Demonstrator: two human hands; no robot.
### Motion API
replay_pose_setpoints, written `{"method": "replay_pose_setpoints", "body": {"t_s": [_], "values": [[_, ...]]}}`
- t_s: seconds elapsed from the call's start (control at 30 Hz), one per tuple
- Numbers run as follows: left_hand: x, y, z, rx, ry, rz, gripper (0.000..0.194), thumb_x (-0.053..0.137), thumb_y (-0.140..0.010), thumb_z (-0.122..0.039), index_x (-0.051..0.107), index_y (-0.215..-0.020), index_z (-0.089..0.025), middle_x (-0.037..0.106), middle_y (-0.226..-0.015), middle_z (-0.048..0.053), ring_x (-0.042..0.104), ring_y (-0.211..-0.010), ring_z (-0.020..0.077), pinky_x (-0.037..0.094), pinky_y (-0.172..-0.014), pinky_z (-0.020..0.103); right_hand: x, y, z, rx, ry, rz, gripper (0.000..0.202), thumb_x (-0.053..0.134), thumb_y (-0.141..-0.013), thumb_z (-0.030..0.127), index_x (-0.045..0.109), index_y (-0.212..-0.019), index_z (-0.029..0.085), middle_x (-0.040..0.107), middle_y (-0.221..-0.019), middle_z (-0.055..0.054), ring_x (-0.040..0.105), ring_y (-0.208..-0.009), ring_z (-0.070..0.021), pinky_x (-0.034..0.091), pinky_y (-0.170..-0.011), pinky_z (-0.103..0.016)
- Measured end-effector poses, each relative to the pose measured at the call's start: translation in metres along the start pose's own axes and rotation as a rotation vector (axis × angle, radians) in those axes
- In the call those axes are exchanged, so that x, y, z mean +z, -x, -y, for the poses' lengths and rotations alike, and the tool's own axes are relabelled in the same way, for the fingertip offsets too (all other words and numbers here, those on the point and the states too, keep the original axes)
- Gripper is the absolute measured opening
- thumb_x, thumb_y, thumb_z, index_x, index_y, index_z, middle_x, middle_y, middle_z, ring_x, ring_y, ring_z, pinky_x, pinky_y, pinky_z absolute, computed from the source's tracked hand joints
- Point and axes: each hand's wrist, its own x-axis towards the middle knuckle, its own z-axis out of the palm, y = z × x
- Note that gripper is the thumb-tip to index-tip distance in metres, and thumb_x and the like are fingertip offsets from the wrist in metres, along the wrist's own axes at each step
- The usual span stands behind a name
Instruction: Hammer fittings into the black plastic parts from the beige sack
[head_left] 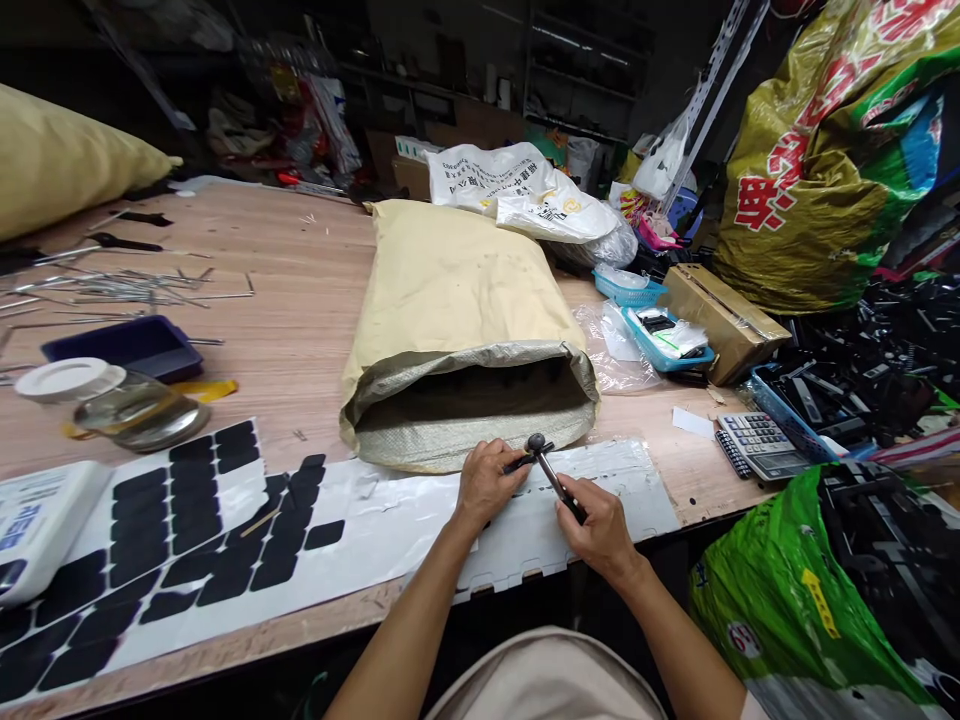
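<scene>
My left hand (486,485) is closed on a small black part (517,463) over the white sheet (622,490) at the table's front edge. My right hand (598,525) grips a dark rod-like tool (553,480) with a rounded metal head. That head meets the black part at my left fingertips; its exact kind is unclear. Just beyond my hands lies a large cream paper sack (465,280), its open mouth facing me. The inside of the sack is dark, so its contents are hidden.
Black stickers (225,550), a clear jar (139,410), a navy tray (127,347) and metal rods (150,285) lie left. On the right are a calculator (761,440), a cardboard box (720,315), blue baskets (664,345) and a green sack (772,580) of black parts.
</scene>
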Motion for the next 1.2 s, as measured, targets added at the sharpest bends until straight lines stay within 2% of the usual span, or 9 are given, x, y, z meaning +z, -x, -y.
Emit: {"method": "replay_pose_setpoints", "body": {"t_s": [0.13, 0.3, 0.43, 0.57, 0.63, 0.73, 0.83, 1.03, 1.2], "values": [[-0.001, 0.000, -0.002, -0.007, -0.006, -0.001, 0.020, 0.068, -0.084, -0.028, 0.080, -0.100, -0.027, 0.066, -0.087, 0.002, 0.054, -0.088, 0.0215, 0.041, -0.082, 0.034, 0.004, 0.001, 0.002, 0.049, -0.026, 0.008, 0.038, 0.056, -0.086, 0.019, 0.072, -0.120, 0.018, 0.076, -0.095, -0.009, 0.071, -0.082, -0.0225, 0.057, -0.075, -0.031], [0.000, 0.001, -0.002, -0.010, 0.014, -0.007, 0.022, 0.069, -0.083, -0.030, 0.080, -0.102, -0.027, 0.067, -0.088, 0.002, 0.056, -0.089, 0.0221, 0.043, -0.084, 0.035, 0.001, -0.014, -0.004, 0.217, -0.067, -0.050, 0.044, 0.059, -0.085, 0.029, 0.070, -0.125, 0.015, 0.072, -0.081, -0.005, 0.057, -0.054, -0.0146, 0.050, -0.056, -0.026], [-0.001, 0.001, -0.001, 0.016, 0.039, -0.027, 0.022, 0.070, -0.081, -0.027, 0.080, -0.101, -0.026, 0.066, -0.086, 0.003, 0.056, -0.088, 0.0221, 0.044, -0.085, 0.036, -0.001, -0.036, -0.023, 0.281, -0.051, -0.088, 0.039, 0.058, -0.084, 0.033, 0.075, -0.114, 0.013, 0.067, -0.074, -0.002, 0.051, -0.052, -0.0128, 0.046, -0.056, -0.025], [-0.015, 0.013, -0.007, 0.094, 0.175, -0.025, 0.022, 0.069, -0.080, -0.030, 0.081, -0.097, -0.023, 0.065, -0.086, 0.005, 0.059, -0.087, 0.0218, 0.046, -0.079, 0.033, 0.004, -0.046, -0.046, 0.366, -0.168, -0.072, 0.036, 0.057, -0.084, 0.037, 0.077, -0.101, 0.013, 0.060, -0.064, 0.001, 0.051, -0.053, -0.0138, 0.045, -0.056, -0.024], [-0.025, 0.030, -0.017, 0.112, 0.257, 0.055, 0.025, 0.067, -0.081, -0.033, 0.081, -0.099, -0.022, 0.065, -0.082, 0.005, 0.060, -0.080, 0.0198, 0.045, -0.071, 0.030, 0.006, -0.046, -0.053, 0.373, -0.201, -0.078, 0.038, 0.056, -0.084, 0.039, 0.076, -0.103, 0.013, 0.059, -0.064, 0.001, 0.050, -0.053, -0.0135, 0.045, -0.057, -0.024], [-0.036, 0.066, -0.036, 0.105, 0.328, 0.329, 0.024, 0.066, -0.080, -0.033, 0.081, -0.096, -0.023, 0.063, -0.067, 0.001, 0.057, -0.063, 0.0149, 0.041, -0.061, 0.026, 0.008, -0.043, -0.056, 0.352, -0.208, -0.081, 0.036, 0.055, -0.085, 0.038, 0.076, -0.102, 0.014, 0.058, -0.064, 0.001, 0.049, -0.052, -0.0129, 0.043, -0.056, -0.022], [-0.032, 0.103, -0.053, 0.076, 0.265, 0.562, 0.016, 0.063, -0.076, -0.026, 0.079, -0.080, -0.024, 0.063, -0.061, -0.001, 0.055, -0.057, 0.0138, 0.038, -0.059, 0.026, 0.008, -0.043, -0.055, 0.352, -0.214, -0.096, 0.033, 0.055, -0.085, 0.036, 0.076, -0.099, 0.015, 0.057, -0.064, 0.001, 0.047, -0.053, -0.0128, 0.042, -0.055, -0.022], [-0.013, 0.135, -0.064, 0.007, -0.036, 0.562, 0.011, 0.059, -0.080, -0.028, 0.068, -0.073, -0.025, 0.070, -0.076, 0.003, 0.062, -0.070, 0.0203, 0.034, -0.063, 0.030, 0.008, -0.043, -0.053, 0.333, -0.230, -0.102, 0.029, 0.056, -0.085, 0.033, 0.076, -0.096, 0.016, 0.054, -0.062, 0.003, 0.045, -0.052, -0.0120, 0.040, -0.054, -0.021], [-0.030, 0.113, -0.068, 0.033, 0.059, 0.618, 0.012, 0.066, -0.076, -0.032, 0.075, -0.078, -0.025, 0.071, -0.072, 0.001, 0.063, -0.067, 0.0193, 0.035, -0.063, 0.028, 0.007, -0.042, -0.050, 0.311, -0.211, -0.107, 0.027, 0.056, -0.086, 0.032, 0.076, -0.096, 0.017, 0.053, -0.061, 0.003, 0.044, -0.052, -0.0123, 0.038, -0.054, -0.022]]}}
